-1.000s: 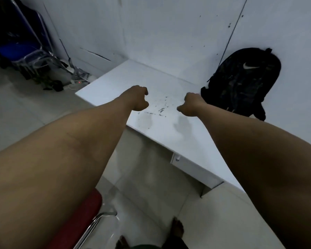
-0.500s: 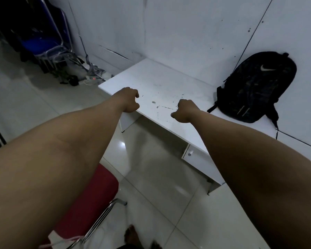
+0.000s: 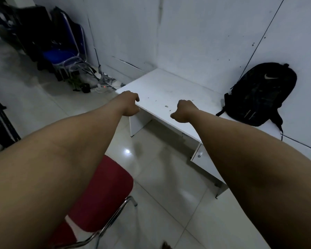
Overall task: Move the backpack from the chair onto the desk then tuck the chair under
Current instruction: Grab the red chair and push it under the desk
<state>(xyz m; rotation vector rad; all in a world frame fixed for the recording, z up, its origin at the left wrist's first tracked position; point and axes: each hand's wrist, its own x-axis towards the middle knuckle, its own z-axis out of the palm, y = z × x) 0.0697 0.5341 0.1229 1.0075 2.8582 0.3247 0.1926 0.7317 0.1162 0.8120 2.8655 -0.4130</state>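
Fingers, left hand point(image 3: 129, 105): curled loosely inward, tips near the worktop's front-left corner; holding nothing that shows.
Fingers, right hand point(image 3: 184, 112): drawn together into a fist, thumb tip poking out toward the left; nothing seen in the grip.
Arms: both bare forearms stretched forward from the lower corners, hands level with the worktop's near edge.
Backpack point(image 3: 260, 94): black, pale swoosh logo near the top; stands upright on the right end of the worktop, leaning back against the wall; a strap hangs over the edge at its right.
Worktop point(image 3: 162, 87): white, set into the wall corner; small dark specks near the front edge, between the hands.
Drawer unit point(image 3: 205, 164): white, under the worktop's right side, small round lock on its face.
Chair point(image 3: 104, 191): red padded seat, chrome tube frame; low in view under the left forearm, out on the floor, well apart from the worktop.
Floor point(image 3: 160, 177): pale glossy tiles, a light glare spot.
Far left corner: blue chair point(image 3: 65, 54) by the wall, cables on the floor beside it.
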